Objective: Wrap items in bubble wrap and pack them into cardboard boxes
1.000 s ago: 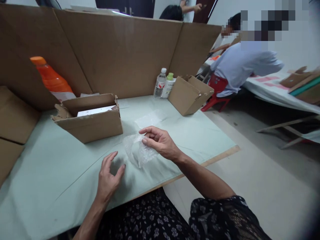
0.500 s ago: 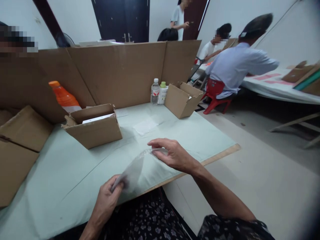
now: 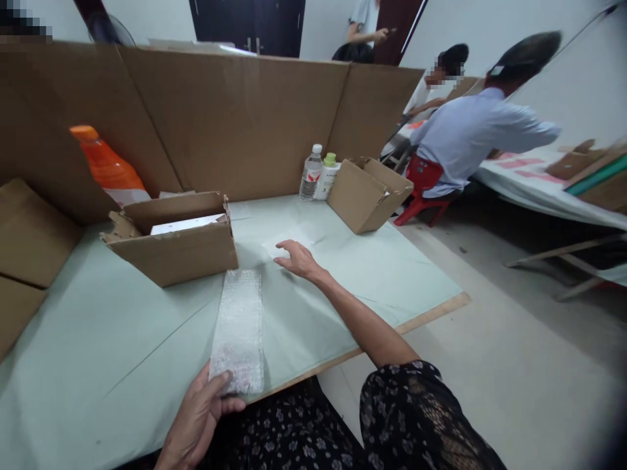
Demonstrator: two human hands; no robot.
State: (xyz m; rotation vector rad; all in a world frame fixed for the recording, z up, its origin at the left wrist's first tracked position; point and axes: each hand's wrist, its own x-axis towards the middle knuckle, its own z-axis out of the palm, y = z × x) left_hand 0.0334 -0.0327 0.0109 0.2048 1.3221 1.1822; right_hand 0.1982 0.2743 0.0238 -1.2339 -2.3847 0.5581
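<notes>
My left hand (image 3: 198, 408) grips the near end of a bubble wrap bag (image 3: 239, 326), thumb on top. The bag is long, narrow and see-through, and its far end points at an open cardboard box (image 3: 196, 258) with a white flat item (image 3: 186, 224) inside. Farther right, my right hand (image 3: 296, 259) reaches over the table with its fingers apart and nothing in them. Close to its fingertips lies a clear plastic piece (image 3: 272, 247), partly hidden by the hand.
A cardboard partition (image 3: 245, 124) runs along the table's back. Before it stand an orange bottle (image 3: 110, 166), a water bottle (image 3: 311, 175), a white bottle with green cap (image 3: 327, 177) and another box (image 3: 365, 196). Brown cardboard (image 3: 34, 235) is at left. Several people sit or stand beyond.
My right hand has let go of the bag and moved forward to the clear plastic piece. The bag, held in my left hand, now faces up flat.
</notes>
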